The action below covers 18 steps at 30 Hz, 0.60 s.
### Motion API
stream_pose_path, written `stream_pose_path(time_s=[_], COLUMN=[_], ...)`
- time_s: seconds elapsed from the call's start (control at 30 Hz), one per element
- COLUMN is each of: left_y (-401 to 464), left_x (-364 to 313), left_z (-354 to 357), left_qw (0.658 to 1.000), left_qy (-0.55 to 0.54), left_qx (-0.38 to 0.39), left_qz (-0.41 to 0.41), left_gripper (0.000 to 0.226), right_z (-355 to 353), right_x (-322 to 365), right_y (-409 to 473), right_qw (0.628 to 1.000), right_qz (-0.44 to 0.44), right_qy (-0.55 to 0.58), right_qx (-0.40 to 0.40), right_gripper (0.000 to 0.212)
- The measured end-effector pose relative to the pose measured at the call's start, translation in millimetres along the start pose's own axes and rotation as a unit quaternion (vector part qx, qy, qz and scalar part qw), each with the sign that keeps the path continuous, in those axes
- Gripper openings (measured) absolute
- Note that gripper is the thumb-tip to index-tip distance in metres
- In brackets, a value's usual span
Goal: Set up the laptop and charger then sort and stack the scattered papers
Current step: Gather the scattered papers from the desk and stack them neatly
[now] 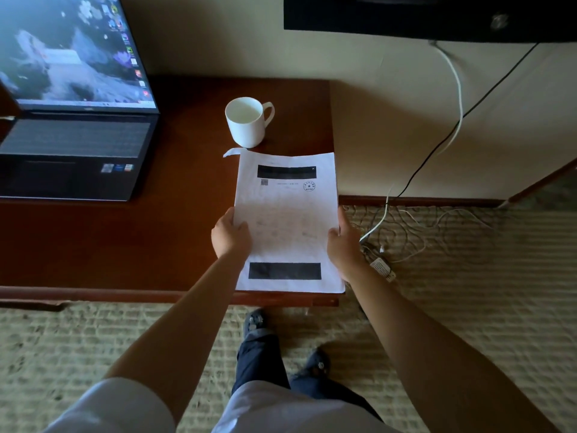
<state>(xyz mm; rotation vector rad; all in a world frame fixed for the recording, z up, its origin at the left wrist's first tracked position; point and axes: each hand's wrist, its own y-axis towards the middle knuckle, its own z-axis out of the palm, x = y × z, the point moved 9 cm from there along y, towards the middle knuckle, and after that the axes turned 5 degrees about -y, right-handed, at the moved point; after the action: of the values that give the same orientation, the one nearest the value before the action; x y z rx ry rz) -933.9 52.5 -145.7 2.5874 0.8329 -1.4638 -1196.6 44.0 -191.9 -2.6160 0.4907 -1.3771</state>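
The papers (287, 220) lie in one pile at the right end of the tabletop (125, 245), just in front of the white cup (246, 125). The left hand (231, 235) pinches the left edge of the pile and the right hand (342, 245) pinches the right edge, thumbs on top.

The pile sits very near the corner, and its near right corner pokes a bit past the edge. A small push to the right could tip sheets onto the carpet (468, 276) (where the wires (406, 232) lie in a tangle). A push forward could bump the cup, and I cannot tell if anything is in it. One scrap of paper (231, 152) peeks out beside the cup and might be left out of the pile. The laptop (75, 120) is open and lit at the far left.
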Motion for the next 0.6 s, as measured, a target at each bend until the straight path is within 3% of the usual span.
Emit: stream_pose_path(time_s=[0.2,0.33,0.6], left_y=[-1.1,0.3,1.5], left_x=[-1.1,-1.7,1.1], left_z=[0.2,4.7,5.9], left_qw=[1.000,0.999,0.989], left_qy=[0.003,0.042,0.145], left_qx=[-0.001,0.006,0.027], left_qz=[-0.003,0.000,-0.016], left_gripper=[0.027,0.032,0.041], right_z=[-4.3,-10.2,-1.4], right_x=[8.6,17.6,15.7], right_y=[-2.3,-1.1,-2.3], right_qw=[0.997,0.990,0.993], right_qz=[-0.016,-0.028,-0.032], right_qy=[-0.079,-0.134,-0.116], right_qx=[-0.011,-0.046,-0.020], right_gripper=[0.053,0.031,0.054])
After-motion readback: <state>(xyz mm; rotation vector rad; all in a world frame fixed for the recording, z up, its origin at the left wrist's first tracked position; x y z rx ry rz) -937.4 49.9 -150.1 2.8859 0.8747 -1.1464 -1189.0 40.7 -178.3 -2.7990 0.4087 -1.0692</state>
